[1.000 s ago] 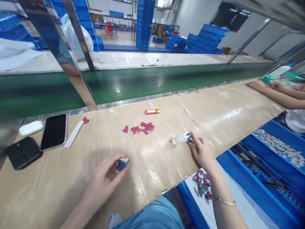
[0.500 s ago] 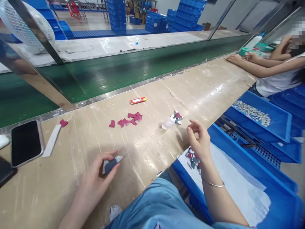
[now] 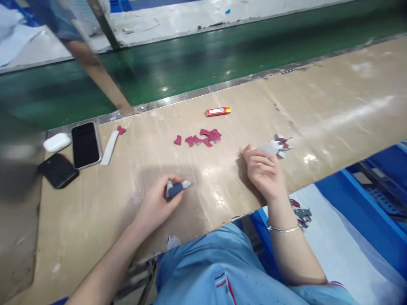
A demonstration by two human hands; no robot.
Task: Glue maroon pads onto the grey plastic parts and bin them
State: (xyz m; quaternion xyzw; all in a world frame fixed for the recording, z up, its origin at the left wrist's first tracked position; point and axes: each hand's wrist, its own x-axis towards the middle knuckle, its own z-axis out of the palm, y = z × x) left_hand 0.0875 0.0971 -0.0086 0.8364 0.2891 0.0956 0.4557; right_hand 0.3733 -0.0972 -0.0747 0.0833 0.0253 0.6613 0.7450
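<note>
your work looks partway along: your left grip (image 3: 160, 202) pinches a dark grey piece (image 3: 175, 190), rounded with a pale, narrowing end, over the near side of the glossy, scuffed counter (image 3: 92, 224). farther off, maroon pieces (image 3: 208, 136), flat with curved-in edges, lie loose and not taken up. your right grip (image 3: 264, 174) has curled fingers at a translucent, plastic-looking bottle (image 3: 271, 148); i cannot tell whether they hold it. a grey-and-maroon cluster (image 3: 282, 145) sits against its far end. more grey and maroon bits (image 3: 303, 215) lie in the white-lined blue tray (image 3: 358, 201); whether those are finished is unclear.
</note>
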